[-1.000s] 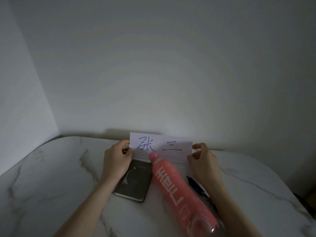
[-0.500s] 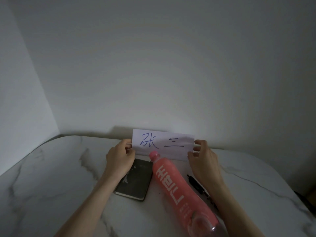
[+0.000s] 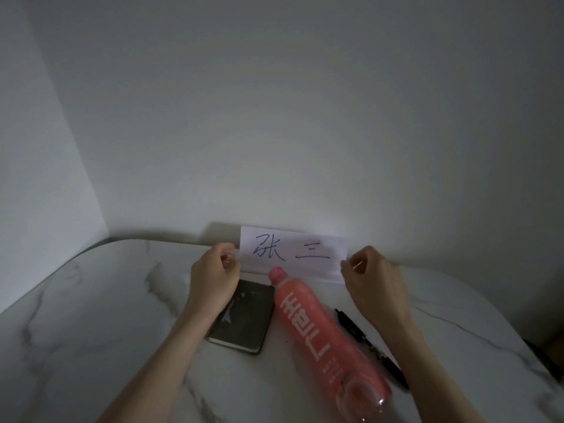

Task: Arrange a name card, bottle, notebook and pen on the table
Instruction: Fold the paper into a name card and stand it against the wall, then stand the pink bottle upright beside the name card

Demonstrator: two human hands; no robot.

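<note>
A white folded name card (image 3: pixel 305 251) with blue handwriting stands at the back of the marble table (image 3: pixel 91 315), close to the wall. My left hand (image 3: pixel 213 279) pinches its left end and my right hand (image 3: pixel 375 282) pinches its right end. A pink bottle (image 3: pixel 317 328) lies on its side in front of the card, with its cap pointing at the card. A black notebook (image 3: pixel 244 322) lies flat to the left of the bottle, partly under my left wrist. A black pen (image 3: pixel 354 328) lies to the right of the bottle, partly hidden by my right forearm.
Grey walls meet in a corner at the back left, right behind the table's rounded edge. A dark object (image 3: pixel 543 358) shows beyond the table's right edge. Bare marble spreads to the left of the notebook.
Both hands have carried the name card a little farther back toward the wall. The bottle, notebook and pen have not moved.
</note>
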